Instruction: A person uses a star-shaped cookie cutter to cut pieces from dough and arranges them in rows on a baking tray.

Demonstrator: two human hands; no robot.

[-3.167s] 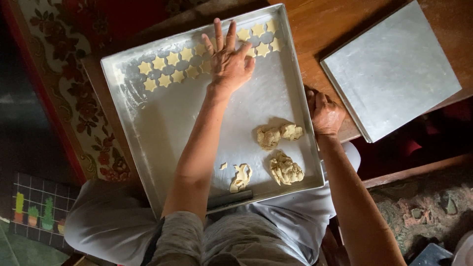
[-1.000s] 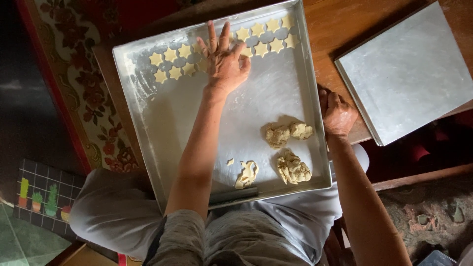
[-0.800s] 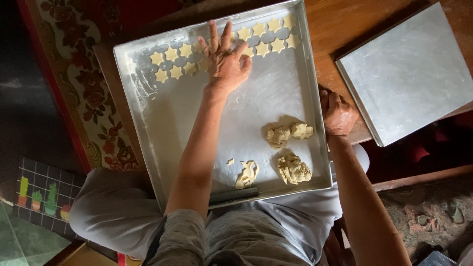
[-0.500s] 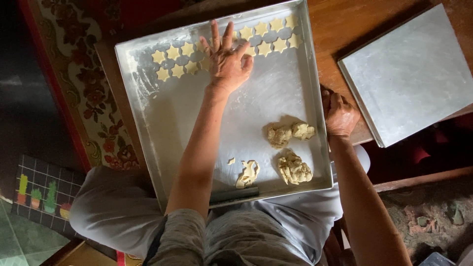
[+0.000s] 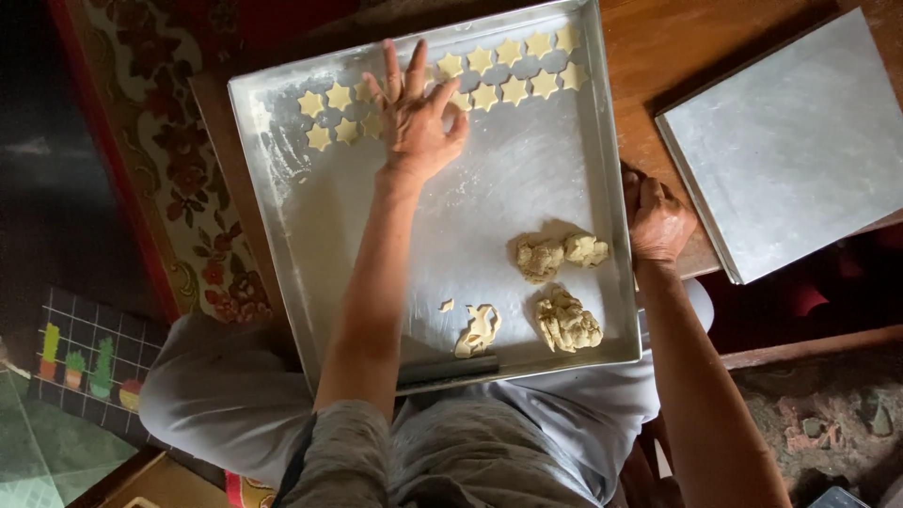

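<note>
Seen from above, a patterned red rug (image 5: pixel 179 188) lay at the far left, beside a wooden worktop (image 5: pixel 677 47). On the worktop a large, shallow metal tray (image 5: pixel 527 179) was set, dusted with flour. Along its far edge, two rows of small pale star-shaped biscuits (image 5: pixel 499 75) were laid close together, nearly touching. The left hand (image 5: pixel 416 118) was stretched out flat over the gap in these rows, released, fingers spread, the fingertips resting on or just above the stars there; nothing was grasped. The stars looked thin, soft and raw, so they were judged light and easily bent or smeared; they would best be lifted gently from underneath or by their edges, not pinched at the points. Nearer the person, a few thin dough scraps (image 5: pixel 478 327) lay on the tray, and to their right three rough dough lumps (image 5: pixel 564 320) were gathered, crumbly and uneven, likely soft enough to press together. Just outside the tray's right rim, the right hand (image 5: pixel 657 218) was clenched at the worktop's edge; whether anything was gripped inside it could not be told. Further right, a second, smaller metal tray (image 5: pixel 800 141) sat apart, at an angle. A grey garment (image 5: pixel 451 452) covered the person's lap below the tray.
</note>
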